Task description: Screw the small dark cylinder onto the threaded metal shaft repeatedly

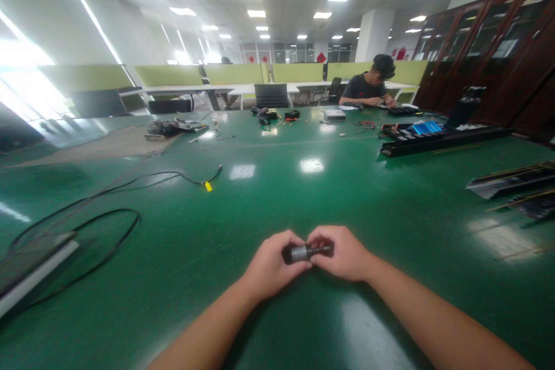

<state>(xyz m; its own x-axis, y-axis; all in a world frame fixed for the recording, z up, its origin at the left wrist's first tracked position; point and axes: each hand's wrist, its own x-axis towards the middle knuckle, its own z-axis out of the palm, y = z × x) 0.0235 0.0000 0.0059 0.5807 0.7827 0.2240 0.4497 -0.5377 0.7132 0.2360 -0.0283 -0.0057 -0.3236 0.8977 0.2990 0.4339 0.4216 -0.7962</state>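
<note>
A small dark cylinder with a silvery-grey middle (299, 253) lies level between my two hands, low in the view; its exact kind is not plain. My left hand (274, 260) has thumb and fingers curled round its left end. The narrower right end is pinched by the thumb and fingers of my right hand (342, 253). My fingertips nearly meet over the piece and cover part of it. Both hands are just above the green tabletop (277, 202).
A black cable (130, 185) with a yellow tag (208, 186) curves across the left. At the left edge is a flat device (39, 266). Black metal channels (433, 137) lie at right. Tools and parts (265, 115) sit farther back, where another person (368, 87) works.
</note>
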